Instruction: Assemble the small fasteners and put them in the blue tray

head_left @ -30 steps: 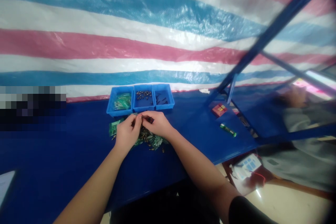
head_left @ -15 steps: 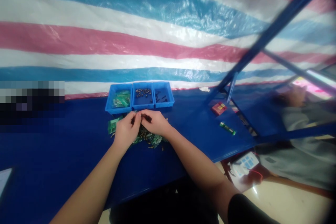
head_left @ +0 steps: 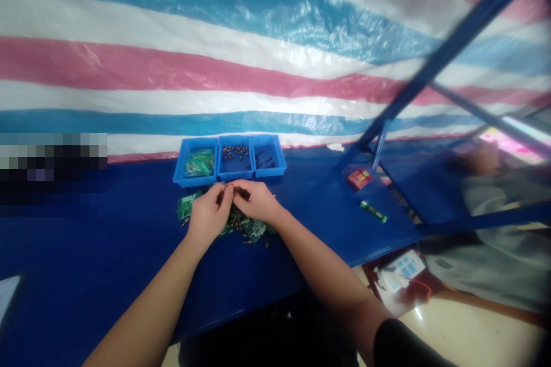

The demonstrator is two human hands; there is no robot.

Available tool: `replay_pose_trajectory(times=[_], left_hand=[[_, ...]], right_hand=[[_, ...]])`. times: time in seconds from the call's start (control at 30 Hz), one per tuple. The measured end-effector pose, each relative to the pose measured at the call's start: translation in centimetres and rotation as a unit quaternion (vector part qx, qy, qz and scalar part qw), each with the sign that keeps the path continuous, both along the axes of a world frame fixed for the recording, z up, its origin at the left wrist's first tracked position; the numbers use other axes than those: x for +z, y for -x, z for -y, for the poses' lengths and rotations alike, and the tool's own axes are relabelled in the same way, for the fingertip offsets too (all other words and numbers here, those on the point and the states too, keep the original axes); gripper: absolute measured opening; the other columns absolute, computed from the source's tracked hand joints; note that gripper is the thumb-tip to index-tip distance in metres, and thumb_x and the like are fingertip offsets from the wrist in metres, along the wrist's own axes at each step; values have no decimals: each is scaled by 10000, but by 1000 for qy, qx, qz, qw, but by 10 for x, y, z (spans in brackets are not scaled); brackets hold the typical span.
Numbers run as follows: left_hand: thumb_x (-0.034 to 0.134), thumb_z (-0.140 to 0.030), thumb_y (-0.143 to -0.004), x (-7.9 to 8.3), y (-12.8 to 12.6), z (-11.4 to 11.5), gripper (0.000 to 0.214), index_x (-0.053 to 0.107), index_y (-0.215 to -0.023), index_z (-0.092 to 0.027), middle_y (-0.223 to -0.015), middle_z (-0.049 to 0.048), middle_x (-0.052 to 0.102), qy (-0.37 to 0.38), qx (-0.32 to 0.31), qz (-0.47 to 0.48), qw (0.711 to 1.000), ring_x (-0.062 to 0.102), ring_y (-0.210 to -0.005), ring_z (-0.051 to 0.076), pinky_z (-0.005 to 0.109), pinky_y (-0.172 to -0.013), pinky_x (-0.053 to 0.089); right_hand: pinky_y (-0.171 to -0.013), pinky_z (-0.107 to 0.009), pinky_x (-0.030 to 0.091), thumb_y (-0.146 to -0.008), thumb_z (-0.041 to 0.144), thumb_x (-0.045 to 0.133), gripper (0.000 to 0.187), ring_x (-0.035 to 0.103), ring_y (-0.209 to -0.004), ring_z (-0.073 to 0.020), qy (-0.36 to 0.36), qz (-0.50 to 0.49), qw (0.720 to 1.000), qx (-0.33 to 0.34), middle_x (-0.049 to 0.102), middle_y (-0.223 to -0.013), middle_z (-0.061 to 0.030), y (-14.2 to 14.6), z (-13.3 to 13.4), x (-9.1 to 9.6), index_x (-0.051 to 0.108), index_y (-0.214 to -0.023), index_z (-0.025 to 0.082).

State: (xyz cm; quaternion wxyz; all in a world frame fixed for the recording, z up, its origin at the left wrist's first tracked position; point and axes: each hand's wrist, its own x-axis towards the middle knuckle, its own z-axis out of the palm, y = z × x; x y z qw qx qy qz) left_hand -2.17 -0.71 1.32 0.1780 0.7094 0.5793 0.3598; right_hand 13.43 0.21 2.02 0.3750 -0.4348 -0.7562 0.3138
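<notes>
My left hand [head_left: 209, 210] and my right hand [head_left: 257, 202] meet fingertip to fingertip above a pile of small parts [head_left: 249, 229]. Both are closed in a pinch, and what they pinch is too small and too covered to make out. The pile mixes green pieces like little circuit boards with brass-coloured bits. Just left of it lies a green piece [head_left: 186, 206]. Behind my hands stand three joined blue bins: the left bin [head_left: 196, 180] holds green pieces, the middle bin [head_left: 235, 174] small round brass-and-dark parts, the right bin [head_left: 271, 171] thin dark parts.
A red box [head_left: 359, 179] and a green tube [head_left: 373, 211] lie on the blue table [head_left: 107, 252] to the right, near a blue metal frame [head_left: 400, 97]. A striped plastic sheet [head_left: 215, 69] hangs behind. A person in grey [head_left: 495, 258] sits at the right, blurred.
My two hands stay pinched together over the pile, with only a very slight shift. Nothing else has visibly moved.
</notes>
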Motion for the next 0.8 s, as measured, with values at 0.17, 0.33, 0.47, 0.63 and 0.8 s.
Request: replay_pose_trajectory(times=[0.17, 0.33, 0.47, 0.63, 0.8], left_hand=[[492, -406, -927, 0, 0, 0, 284, 600, -774, -192, -603, -26, 595, 2, 0, -6, 1000, 554, -535, 113, 218, -556, 384], [482, -427, -927, 1, 0, 0, 306, 605, -775, -192, -612, -19, 602, 7, -4, -3, 1000, 559, -544, 123, 226, -557, 388], [480, -426, -926, 1, 0, 0, 303, 604, -777, -194, -608, -20, 599, 8, -8, -5, 1000, 556, -537, 123, 225, -552, 383], [473, -444, -928, 0, 0, 0, 322, 605, -775, -194, -613, -15, 605, 1, -9, -4, 1000, 559, -543, 129, 226, -551, 383], [473, -440, -929, 0, 1, -1, 310, 618, -801, -198, -622, -16, 611, 13, -15, -3, 1000, 559, -547, 129, 224, -550, 381]], right_hand=[[-806, -244, 491, -892, 181, 510, 279, 656, -875, -142, -7, -2, 1000, 2, 722, -1017, -15, 0, 0, 0, 671, -1118, 212], [-799, -251, 494, -887, 186, 521, 278, 659, -874, -150, -5, 7, 1000, -3, 724, -1012, -16, 0, -1, -2, 673, -1117, 224], [-789, -248, 494, -890, 184, 517, 276, 658, -865, -147, -8, 10, 1000, -3, 724, -1005, -15, 0, -1, -3, 672, -1116, 226], [-797, -254, 498, -888, 176, 522, 269, 660, -872, -153, -5, 16, 1000, -3, 723, -1005, -18, 1, -1, -2, 674, -1104, 225], [-809, -255, 500, -894, 171, 513, 256, 665, -884, -155, -5, 23, 1000, 2, 723, -1005, -23, 1, -2, -3, 674, -1087, 219]])
